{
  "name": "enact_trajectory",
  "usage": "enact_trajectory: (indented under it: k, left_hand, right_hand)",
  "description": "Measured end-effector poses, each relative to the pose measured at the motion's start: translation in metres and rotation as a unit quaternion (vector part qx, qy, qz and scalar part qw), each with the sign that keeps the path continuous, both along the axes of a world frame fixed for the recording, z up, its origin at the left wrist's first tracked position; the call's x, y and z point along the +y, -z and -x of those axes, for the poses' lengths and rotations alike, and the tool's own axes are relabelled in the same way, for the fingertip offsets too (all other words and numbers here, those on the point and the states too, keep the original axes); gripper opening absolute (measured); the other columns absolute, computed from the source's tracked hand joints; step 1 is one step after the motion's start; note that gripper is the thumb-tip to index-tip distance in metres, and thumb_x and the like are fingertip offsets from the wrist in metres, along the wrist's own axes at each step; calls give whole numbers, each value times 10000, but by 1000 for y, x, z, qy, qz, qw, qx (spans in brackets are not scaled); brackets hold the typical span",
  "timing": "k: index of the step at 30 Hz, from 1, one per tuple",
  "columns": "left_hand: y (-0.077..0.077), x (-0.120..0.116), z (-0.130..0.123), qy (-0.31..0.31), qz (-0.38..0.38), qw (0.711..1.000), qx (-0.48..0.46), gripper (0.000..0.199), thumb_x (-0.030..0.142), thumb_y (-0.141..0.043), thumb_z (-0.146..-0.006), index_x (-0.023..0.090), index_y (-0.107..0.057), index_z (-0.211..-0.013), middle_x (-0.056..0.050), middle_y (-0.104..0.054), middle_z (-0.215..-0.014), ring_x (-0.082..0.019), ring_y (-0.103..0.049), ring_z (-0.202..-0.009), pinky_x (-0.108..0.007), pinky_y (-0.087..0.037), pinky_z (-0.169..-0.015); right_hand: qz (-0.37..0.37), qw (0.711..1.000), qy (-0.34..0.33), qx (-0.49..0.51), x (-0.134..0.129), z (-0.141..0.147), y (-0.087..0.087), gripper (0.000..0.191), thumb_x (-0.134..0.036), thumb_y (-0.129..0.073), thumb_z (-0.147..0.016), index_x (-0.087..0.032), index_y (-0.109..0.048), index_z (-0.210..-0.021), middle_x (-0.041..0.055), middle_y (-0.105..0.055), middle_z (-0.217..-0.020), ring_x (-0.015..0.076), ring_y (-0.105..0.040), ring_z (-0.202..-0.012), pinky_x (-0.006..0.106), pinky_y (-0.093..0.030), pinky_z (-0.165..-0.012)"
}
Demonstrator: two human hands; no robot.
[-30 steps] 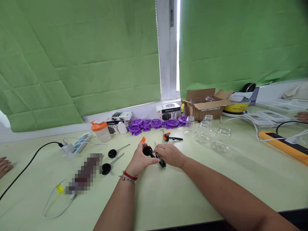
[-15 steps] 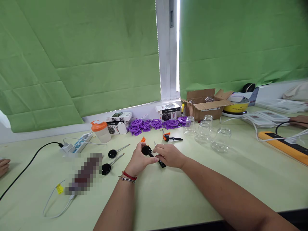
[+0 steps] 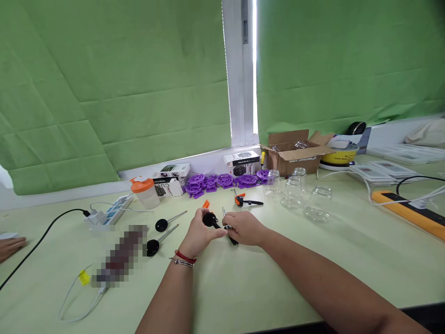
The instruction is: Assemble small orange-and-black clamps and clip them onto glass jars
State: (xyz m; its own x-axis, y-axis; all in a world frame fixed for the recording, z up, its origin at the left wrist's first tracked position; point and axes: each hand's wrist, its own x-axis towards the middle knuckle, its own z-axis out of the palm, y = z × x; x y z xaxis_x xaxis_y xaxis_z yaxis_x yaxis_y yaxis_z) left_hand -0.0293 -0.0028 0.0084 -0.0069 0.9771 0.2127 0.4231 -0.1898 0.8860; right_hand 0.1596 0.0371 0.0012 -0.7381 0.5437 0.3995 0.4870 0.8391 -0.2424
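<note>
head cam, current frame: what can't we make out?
All head view:
- Black parts at the left hand and right hand: fingers hide whether they join.
- Dark object: details lost to pixelation.
- Co-worker's hand: cut off by left edge.
- Cardboard box: walls hide most contents.

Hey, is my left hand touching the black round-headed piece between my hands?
Touching. The head view shows your left hand holding the black round-headed piece, with the thumb against its stem.
</note>
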Motion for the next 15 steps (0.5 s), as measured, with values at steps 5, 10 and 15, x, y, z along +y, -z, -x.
enact_trajectory:
  k: [5, 10, 15]
  left_hand:
    - [-1, 0, -1, -2, -7, 1000, -2, 676, 349, -833, -494, 162, -479, -1039, -87, -590, -987, -214, -566, -897, -367, -434, -819]
    - [-2, -1, -1, -7, -2, 1000, -6, 686, 361, -836, -485, 163, -494, -1046, -95, -595, -1001, -223, -570, -908, -380, -433, -829]
    - [-3, -2, -2, -4, 3, 1000, 10, 689, 376, -833, -491, 162, -491, -1049, -96, -592, -1017, -220, -567, -914, -385, -430, -840]
  right_hand:
    - [14, 1000, 4, 0, -1, 0, -2, 213, -216, -524, -801, -182, -605, -995, 33, -659, -899, 137, -564, -672, 249, -317, -581]
    - [30, 999, 13, 1, -2, 1, -5, 251, -238, -538, -801, -189, -592, -1041, 33, -663, -923, 134, -569, -674, 244, -308, -575]
    - [48, 999, 14, 4, -4, 1, -5, 312, -228, -541, -790, -197, -567, -1099, 30, -669, -917, 137, -576, -678, 240, -309, -576]
